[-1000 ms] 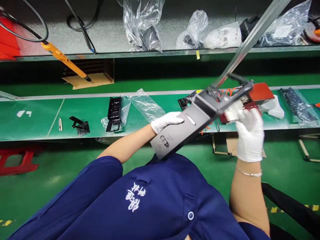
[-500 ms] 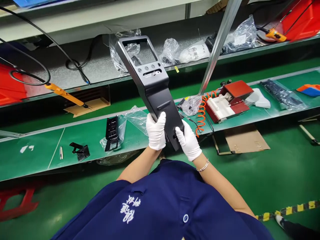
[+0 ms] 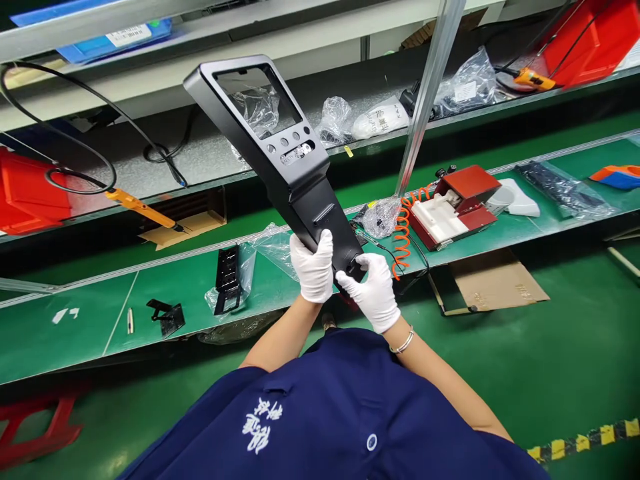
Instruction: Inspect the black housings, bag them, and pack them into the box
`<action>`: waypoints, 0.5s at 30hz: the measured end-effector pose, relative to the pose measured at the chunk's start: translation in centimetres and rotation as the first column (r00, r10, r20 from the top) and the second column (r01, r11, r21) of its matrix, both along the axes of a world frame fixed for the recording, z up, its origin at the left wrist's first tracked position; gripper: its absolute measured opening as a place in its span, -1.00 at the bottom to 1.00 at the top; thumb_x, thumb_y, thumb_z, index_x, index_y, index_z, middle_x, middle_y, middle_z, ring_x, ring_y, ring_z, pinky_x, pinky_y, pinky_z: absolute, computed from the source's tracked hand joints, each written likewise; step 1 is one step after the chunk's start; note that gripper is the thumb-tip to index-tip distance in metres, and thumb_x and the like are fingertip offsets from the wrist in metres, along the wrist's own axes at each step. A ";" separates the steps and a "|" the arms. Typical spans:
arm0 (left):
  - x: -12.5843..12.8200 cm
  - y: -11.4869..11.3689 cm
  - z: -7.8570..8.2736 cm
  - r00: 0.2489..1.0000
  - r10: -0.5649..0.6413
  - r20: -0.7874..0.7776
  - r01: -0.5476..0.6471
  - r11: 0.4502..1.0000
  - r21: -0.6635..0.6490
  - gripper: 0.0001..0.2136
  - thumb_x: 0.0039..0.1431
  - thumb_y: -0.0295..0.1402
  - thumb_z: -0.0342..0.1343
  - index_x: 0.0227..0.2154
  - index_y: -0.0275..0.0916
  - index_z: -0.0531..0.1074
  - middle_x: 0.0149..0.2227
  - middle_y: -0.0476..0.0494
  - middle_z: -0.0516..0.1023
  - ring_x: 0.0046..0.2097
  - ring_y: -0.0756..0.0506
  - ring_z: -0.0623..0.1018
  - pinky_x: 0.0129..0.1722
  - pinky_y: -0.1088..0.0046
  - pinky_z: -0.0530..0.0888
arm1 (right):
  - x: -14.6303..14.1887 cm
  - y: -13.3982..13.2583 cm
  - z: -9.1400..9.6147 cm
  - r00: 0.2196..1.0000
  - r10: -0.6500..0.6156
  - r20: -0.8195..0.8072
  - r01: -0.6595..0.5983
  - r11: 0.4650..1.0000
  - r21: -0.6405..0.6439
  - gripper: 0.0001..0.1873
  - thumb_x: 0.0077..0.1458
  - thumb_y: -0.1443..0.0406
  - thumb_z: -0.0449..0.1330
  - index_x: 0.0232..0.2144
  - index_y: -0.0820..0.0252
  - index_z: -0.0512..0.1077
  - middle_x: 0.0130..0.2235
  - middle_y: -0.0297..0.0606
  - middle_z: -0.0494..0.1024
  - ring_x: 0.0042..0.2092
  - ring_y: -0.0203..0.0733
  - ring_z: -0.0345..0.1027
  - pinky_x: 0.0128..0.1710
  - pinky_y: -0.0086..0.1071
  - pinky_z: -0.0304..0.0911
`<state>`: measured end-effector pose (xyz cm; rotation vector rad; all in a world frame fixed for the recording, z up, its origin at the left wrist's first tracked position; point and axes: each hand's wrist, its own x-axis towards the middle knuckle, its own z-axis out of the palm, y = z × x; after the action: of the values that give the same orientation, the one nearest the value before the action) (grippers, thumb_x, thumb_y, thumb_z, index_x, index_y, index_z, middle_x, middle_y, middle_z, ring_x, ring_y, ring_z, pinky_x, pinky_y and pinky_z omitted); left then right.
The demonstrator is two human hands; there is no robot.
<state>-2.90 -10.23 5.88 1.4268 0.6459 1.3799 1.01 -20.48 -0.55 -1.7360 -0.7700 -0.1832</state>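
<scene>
A black device housing (image 3: 309,190) with a rectangular screen opening and a row of round holes is held up at a slant over the bench edge. My left hand (image 3: 313,267), in a white glove, wraps round the left side of its lower part, thumb on the front face. At the lower end, my gloved right hand (image 3: 371,288) grips the right side, with thumb and fingertips near a small dark spot on the face. The fingers behind the housing are hidden.
On the green bench lie a black bracket (image 3: 228,279) on plastic, a black hinged part (image 3: 166,317) and a red and white machine (image 3: 455,207) by an orange coiled hose (image 3: 401,240). An orange screwdriver (image 3: 145,208) hangs left. A metal post (image 3: 430,93) rises behind.
The housing's top has tilted up and to the left, nearer the camera. My right hand has shifted its grip at the lower end, thumb moving down and left.
</scene>
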 end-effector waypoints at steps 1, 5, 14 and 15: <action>0.0 -0.2 0.1 1.000 0.007 -0.007 -0.007 1.000 0.002 -0.75 0.08 -0.18 0.29 -0.33 -0.16 0.36 -0.38 -0.01 0.51 -0.25 -0.05 0.54 -0.14 0.41 0.53 | -0.1 0.2 0.0 1.000 0.000 -0.013 0.000 1.000 0.002 -0.54 0.03 -0.04 0.36 -0.23 0.15 0.39 -0.21 -0.11 0.50 -0.16 -0.02 0.42 -0.12 -0.11 0.41; 0.1 -0.2 0.0 0.999 0.032 -0.021 -0.031 0.999 0.008 -0.73 0.04 -0.18 0.30 -0.37 -0.16 0.33 -0.40 0.00 0.46 -0.23 -0.06 0.54 -0.10 0.41 0.52 | 0.0 0.5 -0.1 0.998 0.033 -0.058 -0.033 0.999 0.001 -0.57 0.02 -0.02 0.36 -0.31 0.14 0.34 -0.27 -0.18 0.47 -0.25 -0.09 0.40 -0.19 -0.16 0.39; 0.4 0.6 -0.3 0.997 0.057 -0.043 -0.058 0.998 -0.018 -0.73 0.08 -0.17 0.27 -0.31 -0.15 0.31 -0.33 -0.02 0.50 -0.26 -0.04 0.52 -0.15 0.41 0.52 | -0.2 1.6 -0.1 0.994 0.049 -0.102 -0.056 0.996 -0.067 -0.56 -0.11 0.09 0.39 -0.27 0.11 0.31 -0.21 -0.17 0.46 -0.19 -0.05 0.39 -0.13 -0.12 0.39; 0.4 0.6 -0.3 0.995 0.077 -0.061 -0.078 0.997 -0.009 -0.72 0.08 -0.16 0.27 -0.32 -0.15 0.31 -0.34 -0.01 0.49 -0.29 -0.04 0.51 -0.16 0.41 0.52 | -0.2 1.8 -0.1 0.992 0.053 -0.111 -0.060 0.996 -0.064 -0.57 -0.10 0.09 0.38 -0.28 0.10 0.30 -0.23 -0.19 0.46 -0.21 -0.07 0.39 -0.15 -0.14 0.39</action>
<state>-2.51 -9.66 5.61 1.4521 0.7538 1.3951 0.79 -18.67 -0.65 -1.7697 -0.7512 -0.0243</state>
